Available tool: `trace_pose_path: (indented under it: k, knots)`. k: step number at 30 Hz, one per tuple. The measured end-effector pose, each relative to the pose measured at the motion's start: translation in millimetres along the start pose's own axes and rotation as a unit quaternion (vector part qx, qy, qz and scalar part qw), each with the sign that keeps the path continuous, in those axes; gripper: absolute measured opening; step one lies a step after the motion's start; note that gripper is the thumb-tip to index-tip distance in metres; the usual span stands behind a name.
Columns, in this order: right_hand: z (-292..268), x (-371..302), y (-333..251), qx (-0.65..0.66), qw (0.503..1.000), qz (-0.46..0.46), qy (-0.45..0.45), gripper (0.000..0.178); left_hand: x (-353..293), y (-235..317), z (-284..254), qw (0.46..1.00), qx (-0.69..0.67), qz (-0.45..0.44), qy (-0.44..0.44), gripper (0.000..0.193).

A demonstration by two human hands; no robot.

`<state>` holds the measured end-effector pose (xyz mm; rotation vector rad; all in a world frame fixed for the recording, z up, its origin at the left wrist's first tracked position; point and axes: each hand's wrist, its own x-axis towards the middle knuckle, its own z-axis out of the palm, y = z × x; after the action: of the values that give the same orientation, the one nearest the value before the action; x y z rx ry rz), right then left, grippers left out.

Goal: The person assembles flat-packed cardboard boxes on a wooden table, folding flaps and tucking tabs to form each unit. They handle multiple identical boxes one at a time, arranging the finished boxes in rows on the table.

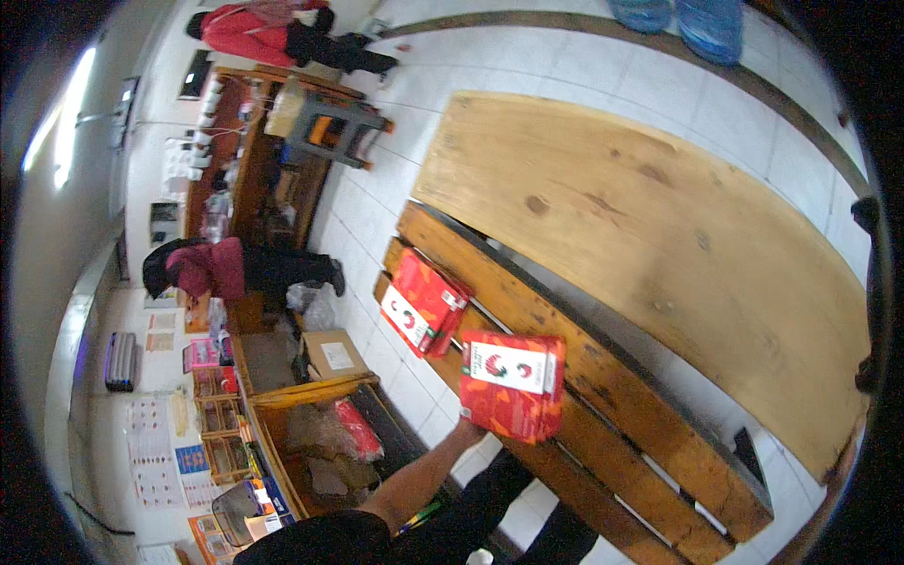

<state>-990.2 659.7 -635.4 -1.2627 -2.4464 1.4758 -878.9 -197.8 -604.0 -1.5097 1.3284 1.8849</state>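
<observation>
Left hand (pixel 468 426) raised from lower edge, forearm bare, grip closed on lower left corner of red packet stack (pixel 513 384); white label panel on top faces up. Stack held above slatted wooden bench (pixel 603 377), over its near planks. Second red packet bundle (pixel 424 303) lies tilted on bench just left of held stack, apart from it. Broad wooden tabletop (pixel 640 226) beyond bench. Right hand not visible. Cardboard box (pixel 331 355) on floor at left. Two people in red tops, (pixel 212 266) and (pixel 254 28), stand near wooden shelves.
</observation>
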Motion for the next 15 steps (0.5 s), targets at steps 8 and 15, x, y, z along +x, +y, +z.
trace_pose_path:
  k: [8, 15]
  knots:
    - [-9.2, -43.8, 38.1, 0.042, 0.998, 0.053, 0.017, 0.077, -9.1, 16.6, 0.8, 1.0, 0.027, -0.014, -0.009, 0.057]
    - [-5.6, -72.4, 43.8, 0.068, 0.995, 0.068, 0.024, 0.078, -12.7, 11.1, -1.2, 0.998, 0.04, -0.029, -0.025, 0.052]
